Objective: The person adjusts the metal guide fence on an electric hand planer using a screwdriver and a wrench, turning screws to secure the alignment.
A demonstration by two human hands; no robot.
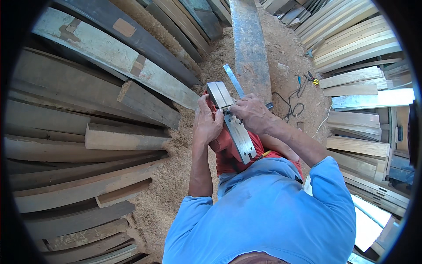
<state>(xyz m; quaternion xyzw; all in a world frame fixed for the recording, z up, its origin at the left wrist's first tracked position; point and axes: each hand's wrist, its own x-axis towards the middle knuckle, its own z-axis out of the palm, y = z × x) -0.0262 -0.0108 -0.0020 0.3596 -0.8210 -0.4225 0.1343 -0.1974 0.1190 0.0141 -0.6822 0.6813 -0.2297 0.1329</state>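
Note:
A red electric hand planer point(239, 137) rests across my lap, turned so its bare metal sole faces up. My left hand point(208, 119) grips its red body on the left side, near the front sole plate. My right hand point(253, 113) bends over the middle of the sole, by the gap where the cutter sits. Its fingers are closed together there; whether they pinch something small is hidden. Just beyond the right hand, a narrow flat metal strip point(234, 80) lies at a slant, partly covered by that hand.
A long worn plank point(251, 44) stretches ahead over a floor point(154, 211) strewn with shavings. Stacked timber point(127, 136) crowds the left; lighter boards point(358, 145) line the right. A dark cord point(290, 105) and a yellow-and-black tool point(314, 82) lie on the floor to the right.

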